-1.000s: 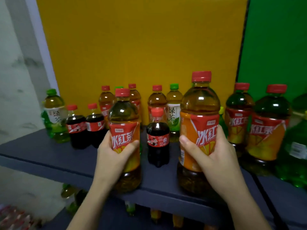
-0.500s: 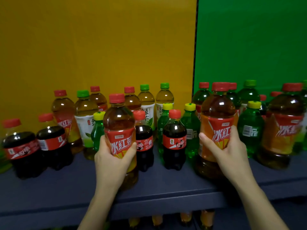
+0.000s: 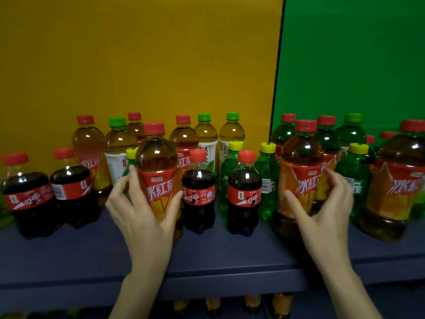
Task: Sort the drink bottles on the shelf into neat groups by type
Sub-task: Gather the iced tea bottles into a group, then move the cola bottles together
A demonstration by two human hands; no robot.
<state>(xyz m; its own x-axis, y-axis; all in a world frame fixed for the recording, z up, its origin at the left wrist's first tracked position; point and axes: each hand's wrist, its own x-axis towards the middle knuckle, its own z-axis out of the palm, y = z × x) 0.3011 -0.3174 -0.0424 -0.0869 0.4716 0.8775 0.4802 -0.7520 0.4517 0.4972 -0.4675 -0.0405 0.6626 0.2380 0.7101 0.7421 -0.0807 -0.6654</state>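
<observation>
The left grip [image 3: 147,215] is wrapped round the left iced tea bottle [image 3: 156,162] from the front. Its thumb lies on the bottle's right edge and its fingers reach round the left edge, loosely spread. That bottle stands upright near the front of the dark shelf [image 3: 218,256], just beside a small cola bottle [image 3: 199,180] on its right.

The right grip [image 3: 322,215] sits at the right iced tea bottle [image 3: 301,157], thumb on the orange label. Its fingers are out past the bottle's right side (blurred, so I cannot tell whether they are clasping it or are off it). This bottle is also upright, standing between a green soda bottle [image 3: 266,176] on its left and another green one [image 3: 354,171] on its right.

A second cola bottle [image 3: 245,187] stands between the two grips. Behind them, iced tea and green tea bottles are mixed in the back rows.
</observation>
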